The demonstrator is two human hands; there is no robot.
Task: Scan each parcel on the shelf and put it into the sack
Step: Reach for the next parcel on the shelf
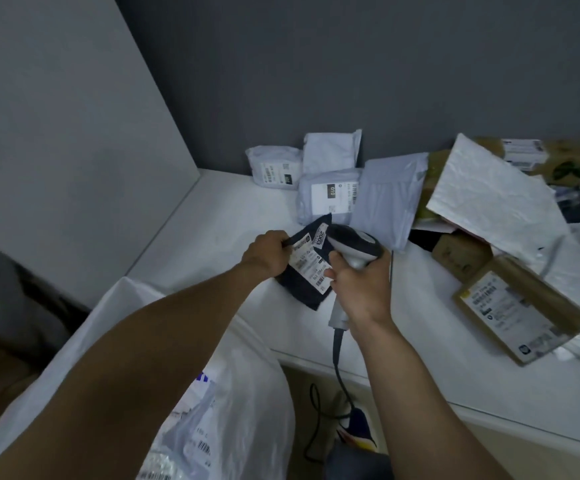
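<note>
head: hands [316, 268] hold dark parcel [302, 285] and scanner [354, 247].

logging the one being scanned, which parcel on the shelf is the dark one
The dark parcel pinched by the left hand, under the scanner held in the right hand. The rest are pale grey, white or brown.

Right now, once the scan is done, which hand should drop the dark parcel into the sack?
Left. The left hand grips the dark parcel and the sack lies under that arm; the right hand holds the scanner.
</note>
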